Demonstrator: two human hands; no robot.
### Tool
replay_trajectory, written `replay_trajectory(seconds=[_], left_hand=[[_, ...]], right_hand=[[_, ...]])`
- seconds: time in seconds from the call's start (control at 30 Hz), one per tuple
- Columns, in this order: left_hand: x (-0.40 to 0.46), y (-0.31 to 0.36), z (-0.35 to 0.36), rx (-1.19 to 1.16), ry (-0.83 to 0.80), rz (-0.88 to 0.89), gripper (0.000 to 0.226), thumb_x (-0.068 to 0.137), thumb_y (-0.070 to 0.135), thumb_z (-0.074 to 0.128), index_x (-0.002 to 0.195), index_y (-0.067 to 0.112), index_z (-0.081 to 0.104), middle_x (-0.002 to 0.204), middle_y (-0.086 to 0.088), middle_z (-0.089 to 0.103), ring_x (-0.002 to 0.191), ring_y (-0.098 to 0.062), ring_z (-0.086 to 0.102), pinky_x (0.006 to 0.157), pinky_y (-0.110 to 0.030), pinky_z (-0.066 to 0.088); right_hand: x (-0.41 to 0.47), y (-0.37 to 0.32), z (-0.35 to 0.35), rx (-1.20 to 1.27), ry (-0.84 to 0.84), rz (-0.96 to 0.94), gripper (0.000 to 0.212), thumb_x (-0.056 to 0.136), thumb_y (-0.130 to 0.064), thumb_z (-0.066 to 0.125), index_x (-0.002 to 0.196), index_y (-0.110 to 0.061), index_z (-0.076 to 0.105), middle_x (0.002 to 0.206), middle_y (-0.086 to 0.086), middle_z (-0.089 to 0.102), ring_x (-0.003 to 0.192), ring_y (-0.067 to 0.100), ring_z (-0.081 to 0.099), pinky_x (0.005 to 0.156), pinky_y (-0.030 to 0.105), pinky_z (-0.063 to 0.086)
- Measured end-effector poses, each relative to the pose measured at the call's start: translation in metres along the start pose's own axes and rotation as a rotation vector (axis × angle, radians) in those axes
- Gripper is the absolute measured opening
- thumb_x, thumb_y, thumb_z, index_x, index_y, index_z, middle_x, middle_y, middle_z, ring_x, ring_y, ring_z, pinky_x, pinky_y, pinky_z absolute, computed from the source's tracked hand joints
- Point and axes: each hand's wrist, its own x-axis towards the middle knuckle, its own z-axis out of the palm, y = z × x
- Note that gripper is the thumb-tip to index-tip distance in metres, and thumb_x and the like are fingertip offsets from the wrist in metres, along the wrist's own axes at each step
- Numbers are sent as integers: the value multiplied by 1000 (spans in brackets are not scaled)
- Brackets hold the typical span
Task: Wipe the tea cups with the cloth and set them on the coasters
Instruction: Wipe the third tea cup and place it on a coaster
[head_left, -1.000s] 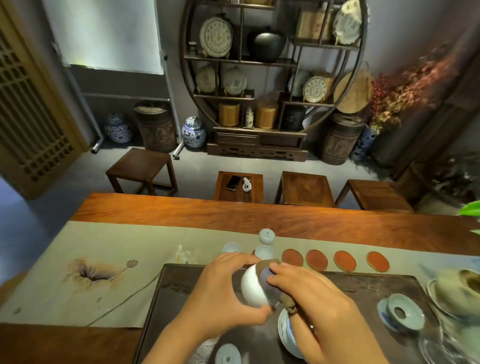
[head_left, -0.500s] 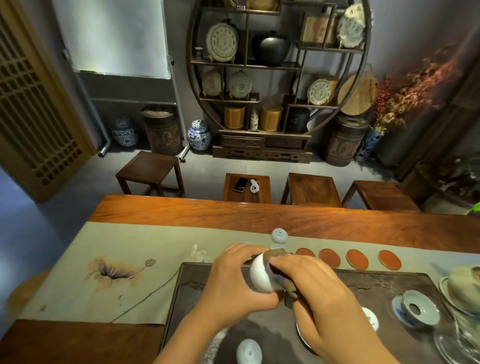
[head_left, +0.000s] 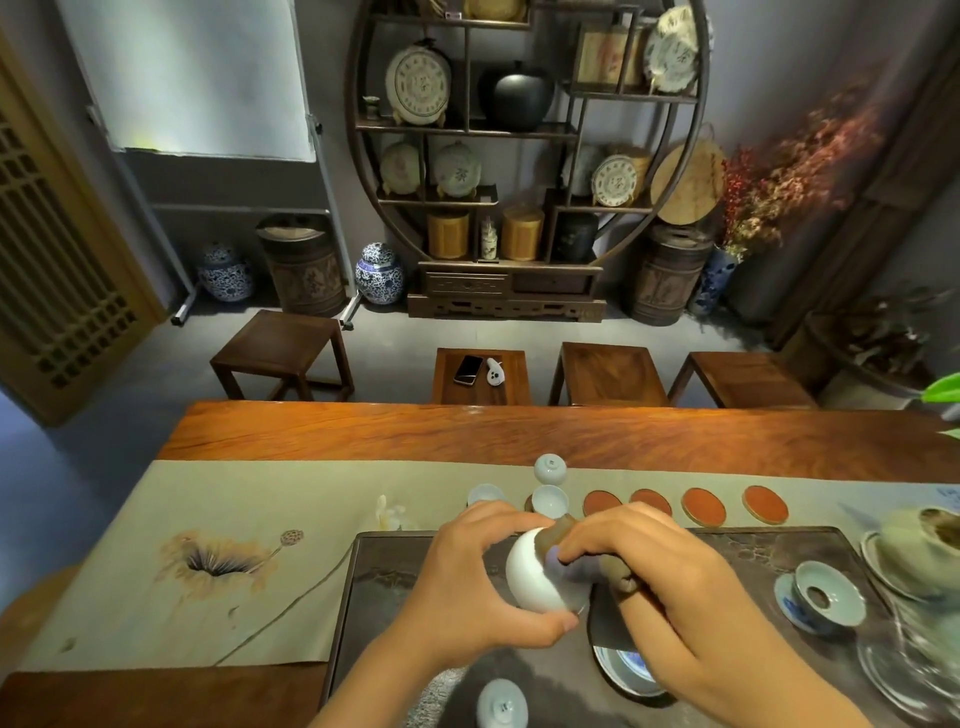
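Note:
My left hand (head_left: 467, 587) grips a white tea cup (head_left: 530, 574), tipped on its side above the dark tea tray (head_left: 395, 582). My right hand (head_left: 670, 592) presses a brown cloth (head_left: 618, 569) into the cup's mouth. Beyond the tray, two pale cups (head_left: 549, 500) (head_left: 484, 494) stand upright at the left end of a row of round orange coasters (head_left: 704, 506). Another pale cup (head_left: 549, 466) sits upside down behind them. One more cup (head_left: 501, 704) lies upside down on the tray near me.
A blue-and-white dish (head_left: 623, 670) lies under my right wrist. A pale strainer on a saucer (head_left: 826, 597) and glassware (head_left: 924, 649) crowd the tray's right side. A beige runner (head_left: 208, 551) covers the wooden table (head_left: 363, 431). Stools stand beyond the far edge.
The cup and both hands stay together over the tray. My right hand has shifted the cloth around inside the cup's mouth, and my head has tilted slightly.

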Motion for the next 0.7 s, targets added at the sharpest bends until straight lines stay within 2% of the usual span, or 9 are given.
replay_trajectory(seconds=[0.1,0.17,0.23,0.3,0.37,0.43,0.47,0.57,0.7], left_hand=[[-1,2,4,-14,3,-14,57,50,39,86,105,36,72,102,18,66,101,-10,64,84,-15,46],[1,6,5,-11,4,10,57,52,39,87,107,38,71,112,27,65,115,0,59,91,-7,39],[1,10,5,-28,-4,5,59,55,38,88,111,42,69,119,37,61,127,11,48,97,-2,33],[2,11,4,-83,-11,-27,64,57,34,89,117,42,68,120,31,65,124,7,54,97,-7,39],[2,12,3,-137,-13,-40,60,59,26,90,116,37,70,113,17,73,110,-5,67,92,-23,52],[1,14,1,-181,-11,-54,54,61,19,89,110,33,73,105,7,76,100,-15,71,86,-36,57],[0,14,1,-196,-13,-60,52,61,17,89,108,32,74,103,5,77,98,-16,72,82,-36,58],[-4,14,1,-196,-31,-84,48,61,12,88,103,30,76,94,7,77,87,-5,70,72,-24,54],[-10,11,4,-147,-43,-92,53,58,21,89,107,35,74,99,8,77,93,-11,72,81,-37,58]], right_hand=[[-2,3,-5,131,146,108,41,75,9,48,93,-22,68,95,-14,70,92,9,64,76,26,49],[-4,5,-6,206,285,210,42,79,9,47,95,-23,69,96,-12,73,96,9,66,80,28,51],[-1,4,-4,138,296,208,40,81,6,48,100,-23,69,99,-14,72,101,9,65,83,28,50],[1,-2,0,7,243,128,42,76,5,50,103,-21,69,104,-16,69,103,5,61,85,23,47],[0,-5,5,-56,184,62,47,70,9,52,104,-18,69,109,-13,67,105,5,60,88,19,45],[-2,-5,7,-96,148,5,50,64,12,53,104,-14,69,112,-8,66,108,9,59,92,21,44],[-3,-4,8,-111,135,-23,51,63,14,53,104,-12,69,112,-6,66,109,12,59,94,22,44],[-5,-3,7,-107,87,-86,48,64,17,51,101,-8,69,109,-2,67,108,15,60,96,27,44],[-12,2,-3,52,65,-23,42,70,11,44,93,-14,69,99,-8,69,96,15,63,86,34,48]])
